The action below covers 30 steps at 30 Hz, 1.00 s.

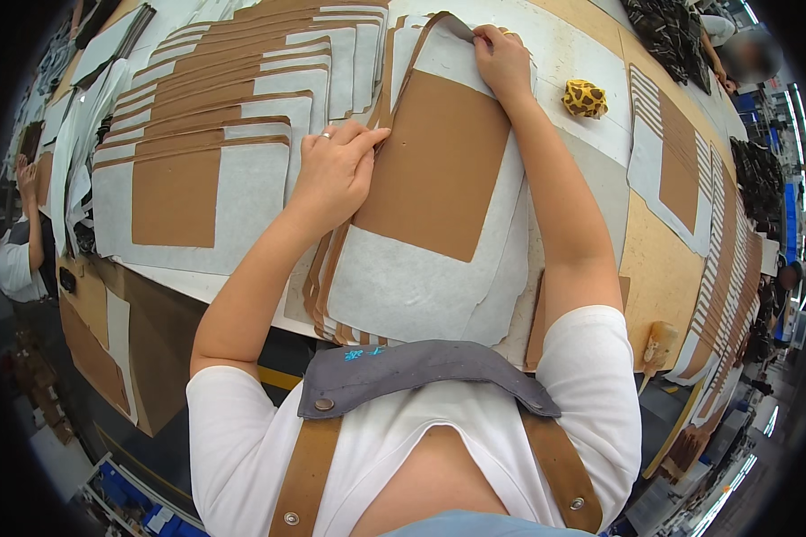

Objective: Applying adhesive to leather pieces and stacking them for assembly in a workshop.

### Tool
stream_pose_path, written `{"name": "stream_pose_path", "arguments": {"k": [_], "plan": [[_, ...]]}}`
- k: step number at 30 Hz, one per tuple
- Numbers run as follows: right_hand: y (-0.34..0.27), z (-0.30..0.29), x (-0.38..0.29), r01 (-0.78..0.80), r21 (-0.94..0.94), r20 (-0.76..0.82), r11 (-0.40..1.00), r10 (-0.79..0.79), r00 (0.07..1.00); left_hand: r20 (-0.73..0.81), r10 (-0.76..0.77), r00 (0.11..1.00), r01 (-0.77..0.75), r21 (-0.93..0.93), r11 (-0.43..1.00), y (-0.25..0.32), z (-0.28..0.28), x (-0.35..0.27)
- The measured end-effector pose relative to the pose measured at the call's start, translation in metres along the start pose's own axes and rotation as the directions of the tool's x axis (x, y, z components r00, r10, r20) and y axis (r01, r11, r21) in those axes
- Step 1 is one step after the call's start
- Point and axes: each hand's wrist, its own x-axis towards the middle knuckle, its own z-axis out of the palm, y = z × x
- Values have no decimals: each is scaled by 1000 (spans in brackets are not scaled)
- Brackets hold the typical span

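A flat panel of white backing with a brown rectangle in its middle lies on top of a stack before me. At its far edge, my right hand pinches a lifted, dark strip between thumb and fingers. My left hand, with a ring on one finger, is at the panel's left edge, its fingers bunched against the brown border there. Under the left hand, what the fingertips hold is partly hidden. More layered panels show below the top one at the near left.
Overlapping rows of similar panels fill the left of the table. On the right are a yellow-and-brown patterned bundle, more panel rows and a glue-stained bottle. Co-workers appear at far left and upper right.
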Motion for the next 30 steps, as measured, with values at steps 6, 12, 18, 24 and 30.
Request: {"name": "stream_pose_path", "arguments": {"k": [6,12,18,24,30], "plan": [[-5,-9,3,97,135,-211,986,-67,975,-5,-109,994,105,-204,973,-7,1,-5],[-31,-58,13,229,8,-231,973,-221,947,-49,-269,962,215,-468,857,-6,-10,-19],[-82,-151,29,348,-47,-164,936,-351,922,-135,-281,950,143,-612,778,-11,-24,-23],[-87,-266,23,129,-83,-221,988,-144,965,-203,-278,939,98,-617,781,3,-47,-22],[-21,-380,-39,-142,-143,-428,979,68,901,-139,-178,974,65,-581,811,29,-26,-5]]}}
